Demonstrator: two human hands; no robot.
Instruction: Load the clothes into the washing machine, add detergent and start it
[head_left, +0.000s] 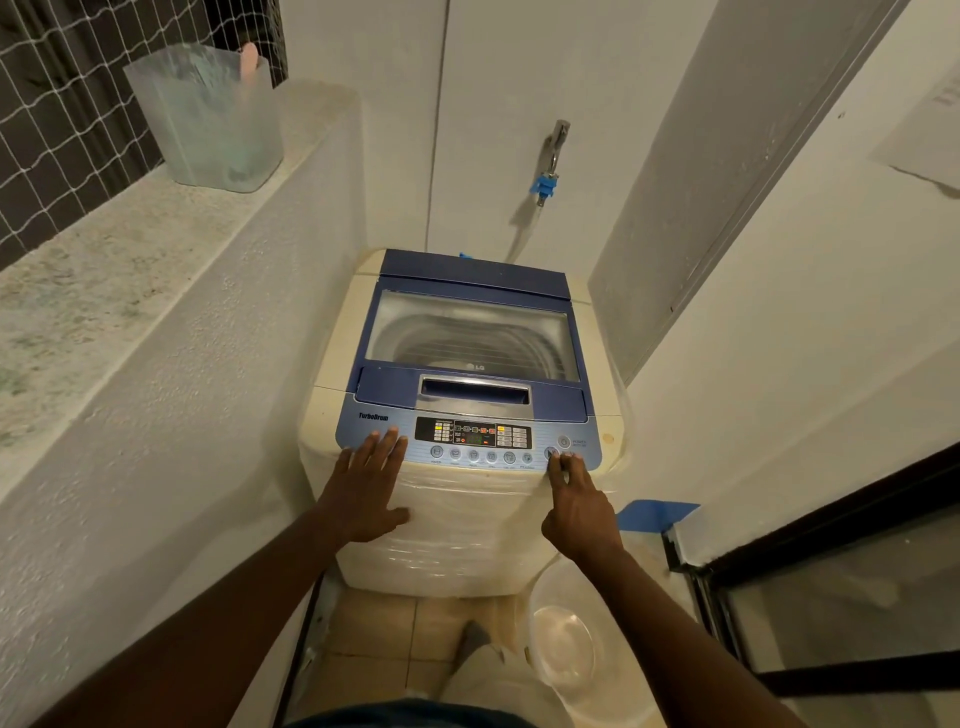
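Fingers of the right hand (576, 499) are spread loose and hold nothing; one fingertip sits on a round button (550, 453) at the right end of the control panel (470, 441). It looks like the start button, but the mark on it is too small to read. The left hand (366, 491) lies flat and open on the front left corner of the washing machine (457, 415), also holding nothing. The lid (470, 332) is shut, and through its window the drum looks bare (I see no clothes and no soap anywhere). So the machine may start with nothing inside, and that would waste water. The power button (564, 441) sits just above, so a slipped finger could switch the machine off. A clear plastic tub (566, 639) stands on the floor by the right side, and a step back could knock it over.
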